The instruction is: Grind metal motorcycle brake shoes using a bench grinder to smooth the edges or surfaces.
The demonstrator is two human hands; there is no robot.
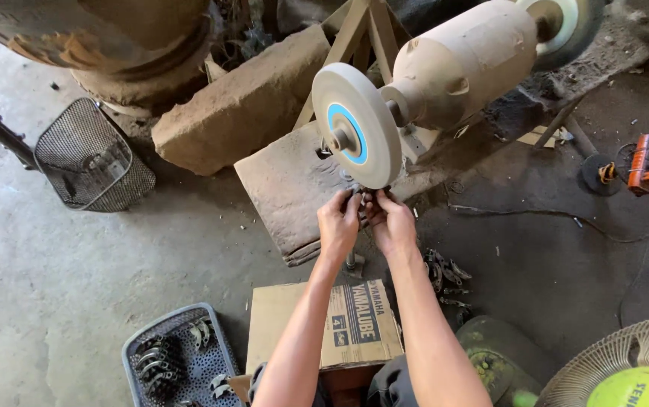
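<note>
Both hands raised to the lower rim of a pale, chalky grinding wheel point(356, 124) with a blue ring round its hub. Left hand point(339, 223) and right hand point(392, 223) side by side, knuckles up, fingers curled tight round a small dark metal part point(363, 202) pinched between them and pressed up against the wheel's underside. Part mostly buried in the fingers; long axis seemingly left to right across both grips, though hard to tell at this size. Wheel mounted on the shaft of a dusty, barrel-shaped motor point(460, 68), a second wheel point(569, 26) at its far end, shaft running up and to the right. Beneath the hands, a worn flat stone slab point(287, 188). Nearer the body, a brown cardboard box point(294, 328); to its left, a grey perforated plastic tray point(204, 362) holding curved dark metal pieces. More such pieces heaped on the floor point(445, 275) right of the forearm. Wire mesh basket point(91, 158) well apart at left.
</note>
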